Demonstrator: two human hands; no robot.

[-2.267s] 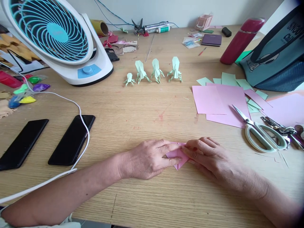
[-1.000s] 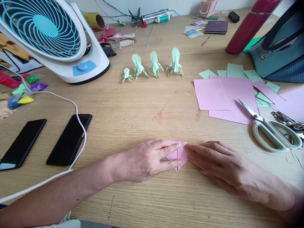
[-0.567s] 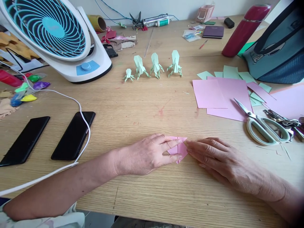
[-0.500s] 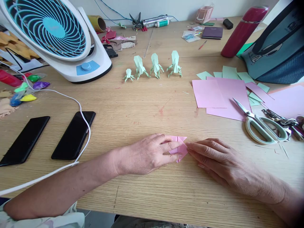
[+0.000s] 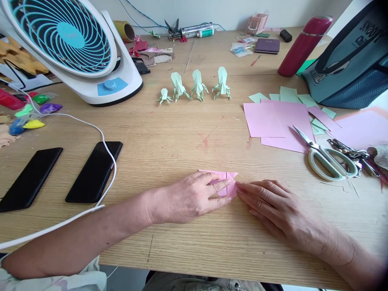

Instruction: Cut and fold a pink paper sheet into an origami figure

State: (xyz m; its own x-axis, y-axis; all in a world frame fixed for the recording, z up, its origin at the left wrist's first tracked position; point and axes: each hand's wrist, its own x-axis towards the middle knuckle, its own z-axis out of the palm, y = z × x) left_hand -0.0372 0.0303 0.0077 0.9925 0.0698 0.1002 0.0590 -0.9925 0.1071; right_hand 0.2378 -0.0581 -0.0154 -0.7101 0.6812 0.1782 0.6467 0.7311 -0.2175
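Observation:
A folded piece of pink paper [image 5: 232,186] lies on the table in front of me, with crease lines and a pointed corner at its upper right. My left hand [image 5: 195,198] rests palm down over its left part, fingers spread and pressing it flat. At the paper's right edge, the fingers of my right hand [image 5: 273,206] are drawn together, with the fingertips closed on that edge. The left hand covers much of the paper, so its whole outline is hidden.
Several pale green folded paper figures [image 5: 198,85] stand farther back. To the right are pink sheets [image 5: 266,120], green paper pieces [image 5: 289,94], scissors [image 5: 329,157], a red flask [image 5: 304,46] and a bag [image 5: 342,81]. Leftward are a fan [image 5: 71,36], two phones [image 5: 93,171] and a white cable [image 5: 114,171].
The view has shifted slightly. More of the pink paper's upper left edge shows now, and its lower point no longer shows. Both hands stay at almost the same place on it.

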